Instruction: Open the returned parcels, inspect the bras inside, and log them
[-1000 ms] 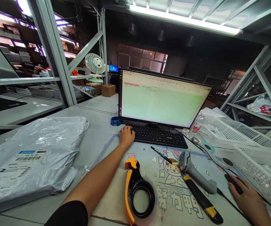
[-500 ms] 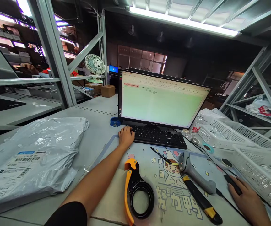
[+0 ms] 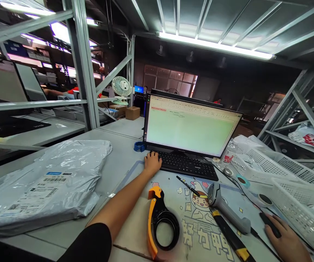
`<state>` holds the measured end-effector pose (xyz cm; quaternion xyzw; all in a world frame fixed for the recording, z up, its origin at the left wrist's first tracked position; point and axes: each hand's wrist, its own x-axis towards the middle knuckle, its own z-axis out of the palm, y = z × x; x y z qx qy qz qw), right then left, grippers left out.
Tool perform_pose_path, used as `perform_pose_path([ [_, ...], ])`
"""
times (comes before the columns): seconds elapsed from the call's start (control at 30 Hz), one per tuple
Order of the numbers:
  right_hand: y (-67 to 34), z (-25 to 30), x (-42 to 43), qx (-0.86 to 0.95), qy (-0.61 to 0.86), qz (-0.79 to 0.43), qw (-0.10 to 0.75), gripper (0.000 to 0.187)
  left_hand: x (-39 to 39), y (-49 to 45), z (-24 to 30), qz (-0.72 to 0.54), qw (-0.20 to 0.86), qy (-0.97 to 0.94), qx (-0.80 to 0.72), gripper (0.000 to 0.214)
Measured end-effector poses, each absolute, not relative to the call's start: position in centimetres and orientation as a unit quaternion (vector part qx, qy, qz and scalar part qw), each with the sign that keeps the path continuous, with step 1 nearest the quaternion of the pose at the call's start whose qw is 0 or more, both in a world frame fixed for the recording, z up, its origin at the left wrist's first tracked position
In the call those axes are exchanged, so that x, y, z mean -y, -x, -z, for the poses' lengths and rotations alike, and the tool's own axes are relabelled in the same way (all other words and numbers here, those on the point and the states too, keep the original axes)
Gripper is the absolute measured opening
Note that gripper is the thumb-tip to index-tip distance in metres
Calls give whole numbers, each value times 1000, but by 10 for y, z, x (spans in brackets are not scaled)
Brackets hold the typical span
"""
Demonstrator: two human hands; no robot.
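My left hand [image 3: 152,163] rests with its fingers spread on the left end of a black keyboard [image 3: 191,164], in front of a lit monitor [image 3: 189,127]. At the right, my right hand [image 3: 286,236] is closed over a black computer mouse [image 3: 270,225]. Between my arms lie an orange and black tape dispenser [image 3: 152,222], a black pen [image 3: 188,185] and a grey barcode scanner [image 3: 227,209]. Beside the scanner is a black and yellow handled tool [image 3: 230,234], its far end hidden under the scanner.
A grey plastic parcel [image 3: 64,182] with a label lies left of my arm. White perforated baskets [image 3: 295,196] line the right side. A blue tape roll [image 3: 139,146] sits by the monitor. A metal upright [image 3: 84,65] and a fan [image 3: 121,87] stand at the back left.
The view has tilted up and turned slightly left, so the desk things sit lower and further right. Both hands stay on the keyboard and the mouse.
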<state>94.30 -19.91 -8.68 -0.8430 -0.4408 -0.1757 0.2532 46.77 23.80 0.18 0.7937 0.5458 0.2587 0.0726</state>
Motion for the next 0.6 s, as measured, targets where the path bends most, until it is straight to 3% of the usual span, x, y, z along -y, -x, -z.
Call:
perform_pose_path([
  [0.33,-960,87,196,425,858,116,263,67,-208,-403,-54,-220,89,-877,-418,35],
  [0.6,-951,88,196,426,857,148,248,71,-132,-326,-24,-190,136,-907,-352,33],
])
